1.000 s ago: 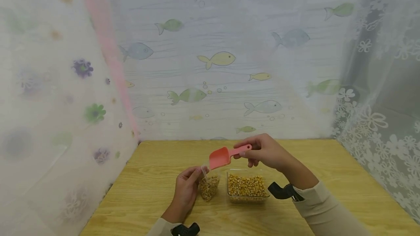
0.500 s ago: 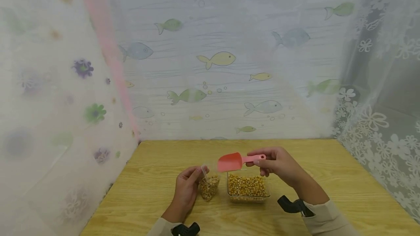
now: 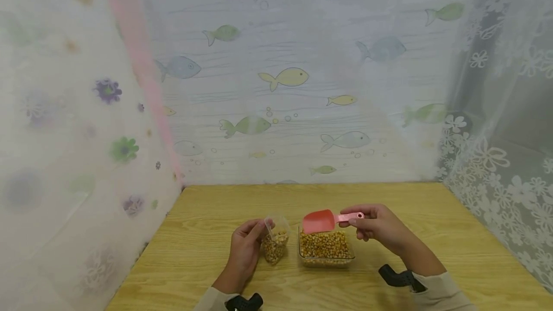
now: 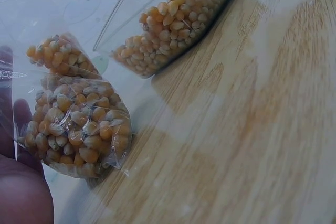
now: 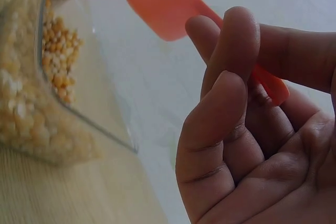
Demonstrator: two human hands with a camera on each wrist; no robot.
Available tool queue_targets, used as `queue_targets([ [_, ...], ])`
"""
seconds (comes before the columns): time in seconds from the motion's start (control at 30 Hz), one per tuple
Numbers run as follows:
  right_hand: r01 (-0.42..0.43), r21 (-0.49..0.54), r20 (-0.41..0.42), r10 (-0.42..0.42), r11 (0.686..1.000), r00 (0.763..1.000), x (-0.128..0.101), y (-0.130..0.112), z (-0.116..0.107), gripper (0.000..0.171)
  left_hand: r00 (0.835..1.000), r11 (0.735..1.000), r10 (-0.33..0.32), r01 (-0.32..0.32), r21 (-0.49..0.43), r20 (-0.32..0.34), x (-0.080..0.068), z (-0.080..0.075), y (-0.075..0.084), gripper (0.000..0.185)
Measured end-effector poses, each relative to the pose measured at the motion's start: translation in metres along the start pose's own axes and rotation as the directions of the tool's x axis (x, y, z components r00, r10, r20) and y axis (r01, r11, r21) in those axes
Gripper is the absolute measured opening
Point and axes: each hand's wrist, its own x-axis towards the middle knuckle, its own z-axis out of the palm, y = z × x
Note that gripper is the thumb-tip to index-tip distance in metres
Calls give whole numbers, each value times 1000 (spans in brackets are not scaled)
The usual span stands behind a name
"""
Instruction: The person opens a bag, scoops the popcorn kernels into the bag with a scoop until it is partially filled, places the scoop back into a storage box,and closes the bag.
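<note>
Left hand pinches a clear, corn-filled plastic bag; right hand grips a pink plastic scoop, hiding a clear rectangular corn container's back rim

Bag left of container

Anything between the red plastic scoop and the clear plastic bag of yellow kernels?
Nothing visible stands in the gap between scoop and bag. The clear rectangular container sits beside the bag, overlapped by the scoop in the head view.
</note>
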Motion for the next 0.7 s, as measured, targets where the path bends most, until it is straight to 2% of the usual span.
queue_targets([
  [0.23,-64,3,14,64,998,998,-5,12,-16,47,1000,1000,9,-9,-10,16,0,-2,-3,28],
  [0.47,-123,-99,-31,120,987,992,-13,4,-26,47,999,1000,18,-18,-13,27,0,-3,-5,27],
  [0.7,-127,-187,-60,117,974,991,-17,-9,-27,46,999,1000,18,-17,-7,33,2,-4,-4,26],
])
